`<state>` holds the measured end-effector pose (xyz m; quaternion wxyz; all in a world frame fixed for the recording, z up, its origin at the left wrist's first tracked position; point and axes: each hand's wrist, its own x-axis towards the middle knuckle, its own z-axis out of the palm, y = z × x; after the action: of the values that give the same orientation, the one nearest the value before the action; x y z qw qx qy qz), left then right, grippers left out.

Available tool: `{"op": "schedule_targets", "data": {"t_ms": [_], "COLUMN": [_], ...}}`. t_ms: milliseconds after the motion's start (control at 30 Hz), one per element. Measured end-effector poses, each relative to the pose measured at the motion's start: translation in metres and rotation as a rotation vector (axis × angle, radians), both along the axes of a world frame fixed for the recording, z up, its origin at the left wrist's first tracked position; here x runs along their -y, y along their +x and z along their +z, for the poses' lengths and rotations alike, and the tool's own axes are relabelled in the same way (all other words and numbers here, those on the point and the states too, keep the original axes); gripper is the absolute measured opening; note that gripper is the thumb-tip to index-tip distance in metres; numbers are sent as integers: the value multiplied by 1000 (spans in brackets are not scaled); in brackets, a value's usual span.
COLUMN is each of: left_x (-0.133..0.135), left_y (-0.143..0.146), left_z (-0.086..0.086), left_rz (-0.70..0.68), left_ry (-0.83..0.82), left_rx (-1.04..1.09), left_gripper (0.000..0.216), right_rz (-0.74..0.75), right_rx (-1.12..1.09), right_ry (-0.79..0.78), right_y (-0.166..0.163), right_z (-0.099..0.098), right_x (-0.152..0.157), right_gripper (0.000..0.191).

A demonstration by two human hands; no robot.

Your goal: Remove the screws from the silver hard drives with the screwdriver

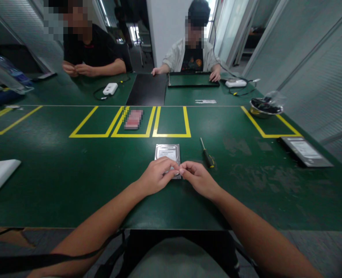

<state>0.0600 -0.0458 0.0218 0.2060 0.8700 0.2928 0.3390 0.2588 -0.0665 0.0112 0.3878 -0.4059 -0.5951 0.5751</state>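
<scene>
A silver hard drive (167, 150) with a white label lies flat on the green table, its near half partly covered by my fingers. My left hand (159, 175) is over the drive's near left side, thumb and fingertips pinched together. From the right, my right hand (198, 177) meets it, also in a pinch, at the drive's near right corner. Whatever sits between the fingertips is too small or hidden to make out. Just beyond my right hand rests a screwdriver (208, 156) with a black and yellow handle, its tip pointing away from me.
Yellow tape (130, 136) marks boxes across the green table (101, 166). At right are a dark device (305, 151) and a metal bowl (265, 108) of dark items. A white object (0, 177) lies left. Two people sit opposite, near a black panel (146, 89) and black frame (194, 85).
</scene>
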Motion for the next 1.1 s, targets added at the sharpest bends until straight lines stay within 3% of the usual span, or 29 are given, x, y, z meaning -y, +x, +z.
{"op": "schedule_targets", "data": {"t_ms": [500, 800, 1100], "left_x": [-1, 4, 8], "left_y": [2, 8, 13], "left_z": [-2, -8, 2], "left_rz": [32, 118, 185], "left_ry": [-48, 104, 8], "left_rx": [86, 200, 134], "left_gripper": [8, 12, 15], "right_rz": [19, -24, -105], "right_rx": [9, 1, 218], "right_ry": [19, 47, 214], "right_y": [0, 0, -1], "right_z": [1, 2, 3], "right_x": [3, 1, 4], "right_gripper": [31, 28, 21]}}
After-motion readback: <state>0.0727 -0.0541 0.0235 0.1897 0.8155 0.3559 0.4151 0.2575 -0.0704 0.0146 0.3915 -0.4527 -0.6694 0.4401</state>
